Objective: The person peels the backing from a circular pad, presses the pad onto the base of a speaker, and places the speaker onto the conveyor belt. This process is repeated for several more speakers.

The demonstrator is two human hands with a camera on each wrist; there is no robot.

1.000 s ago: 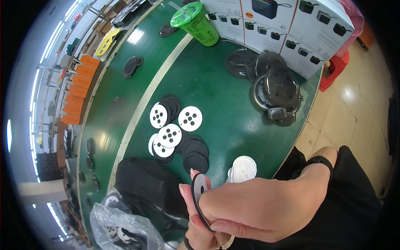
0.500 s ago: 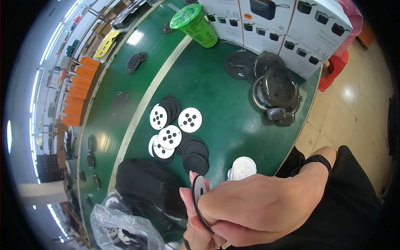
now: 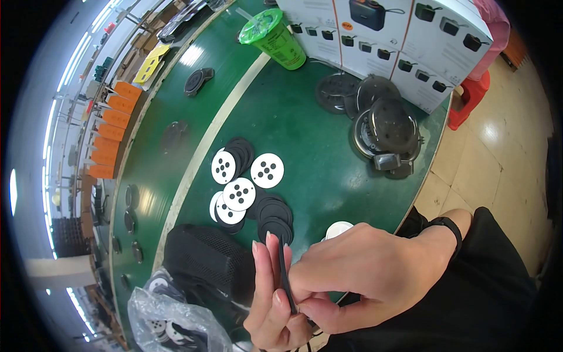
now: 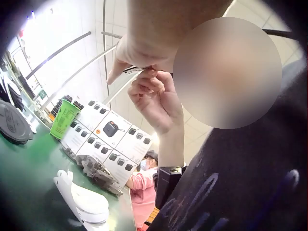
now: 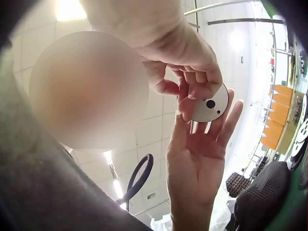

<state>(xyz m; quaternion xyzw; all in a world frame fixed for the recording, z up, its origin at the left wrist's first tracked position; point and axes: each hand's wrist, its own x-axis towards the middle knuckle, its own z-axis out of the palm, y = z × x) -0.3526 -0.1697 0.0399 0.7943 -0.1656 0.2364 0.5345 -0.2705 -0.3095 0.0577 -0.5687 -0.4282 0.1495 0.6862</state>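
A thin round disc (image 3: 285, 276), black at its edge, stands nearly edge-on between the hands; its white face with dark holes shows in the right wrist view (image 5: 211, 105). My left hand (image 3: 275, 305) holds it from behind, thumb at the near edge and fingertips up along its back. My right hand (image 3: 366, 276) bends over the white face, its fingers curled and pinching at the disc's lower edge; what the fingertips touch is partly hidden. Beyond the hands lie white discs with holes (image 3: 267, 171) and a fanned pile of black discs (image 3: 274, 214).
White parts (image 3: 338, 229) lie behind my right hand. A black mesh case (image 3: 205, 258) and a clear bag of discs (image 3: 170, 320) are at lower left. Dark round housings (image 3: 393, 126), a green cup (image 3: 275, 41) and printed boxes (image 3: 375, 47) stand farther back.
The disc has turned from slightly angled to nearly edge-on in the head view. My left hand has rotated with it, and my right hand has shifted slightly. Dark parts beyond the pale strip have moved up.
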